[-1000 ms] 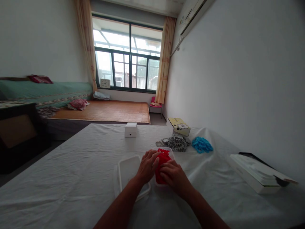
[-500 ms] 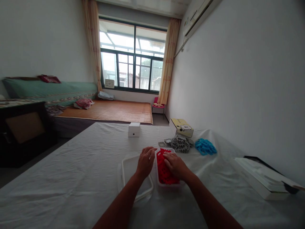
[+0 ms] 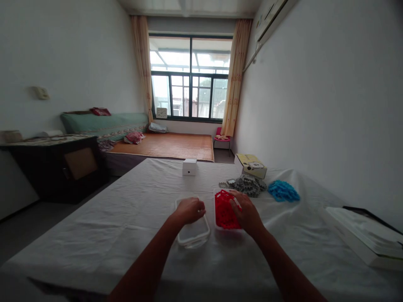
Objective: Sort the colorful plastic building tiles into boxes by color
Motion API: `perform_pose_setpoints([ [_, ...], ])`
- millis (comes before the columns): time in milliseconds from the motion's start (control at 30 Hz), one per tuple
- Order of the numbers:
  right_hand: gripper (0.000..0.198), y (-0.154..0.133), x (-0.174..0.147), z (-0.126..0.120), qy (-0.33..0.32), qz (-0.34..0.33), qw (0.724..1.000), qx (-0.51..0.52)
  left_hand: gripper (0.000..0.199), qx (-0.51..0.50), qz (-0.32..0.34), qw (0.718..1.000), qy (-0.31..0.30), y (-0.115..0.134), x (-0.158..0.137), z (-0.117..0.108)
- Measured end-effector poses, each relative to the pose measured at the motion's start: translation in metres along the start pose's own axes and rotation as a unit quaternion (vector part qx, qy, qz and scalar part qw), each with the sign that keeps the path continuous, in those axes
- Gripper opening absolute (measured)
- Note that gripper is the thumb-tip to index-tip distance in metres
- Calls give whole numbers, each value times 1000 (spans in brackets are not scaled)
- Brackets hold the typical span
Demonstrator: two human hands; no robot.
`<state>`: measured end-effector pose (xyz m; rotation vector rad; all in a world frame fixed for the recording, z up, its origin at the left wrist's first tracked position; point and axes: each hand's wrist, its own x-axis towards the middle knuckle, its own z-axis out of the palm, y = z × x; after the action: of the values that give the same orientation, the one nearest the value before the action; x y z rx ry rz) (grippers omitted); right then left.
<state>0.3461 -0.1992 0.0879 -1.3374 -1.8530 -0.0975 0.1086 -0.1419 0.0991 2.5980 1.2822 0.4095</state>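
Observation:
A clear plastic container [image 3: 216,212] sits on the white-covered table [image 3: 110,218], filled with red lacy pieces [image 3: 224,209]. My right hand [image 3: 245,213] rests on the red pieces at the container's right side, fingers spread. To its left lies a clear lid [image 3: 192,235]. My left hand [image 3: 189,209] is over the lid's far part, fingers curled on its edge.
Behind the container lie a grey-white patterned pile [image 3: 247,186] and a blue pile [image 3: 282,191]. A yellow box [image 3: 252,165] and a small white box [image 3: 189,167] stand further back. Flat white boxes [image 3: 365,239] lie at the right. A bed and dark cabinet [image 3: 63,167] are beyond.
My left hand left the red pieces and moved left onto the lid. My right hand shifted to the container's right side. The view turned left.

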Motion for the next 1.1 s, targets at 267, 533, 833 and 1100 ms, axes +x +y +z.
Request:
perform_pose_setpoints([
  [267, 30, -13, -25, -10, 18, 2, 999, 41, 35, 83, 39, 995, -42, 18, -72, 27],
  [533, 28, -3, -39, -17, 54, 49, 994, 85, 17, 55, -19, 972, 227, -17, -60, -15],
  [833, 29, -24, -40, -16, 27, 169, 967, 190, 40, -421, -145, 750, 489, 0, -19, -41],
  [1100, 74, -5, -14, 0, 31, 279, 884, 374, 45, -688, -124, 649, 301, 102, -23, 48],
])
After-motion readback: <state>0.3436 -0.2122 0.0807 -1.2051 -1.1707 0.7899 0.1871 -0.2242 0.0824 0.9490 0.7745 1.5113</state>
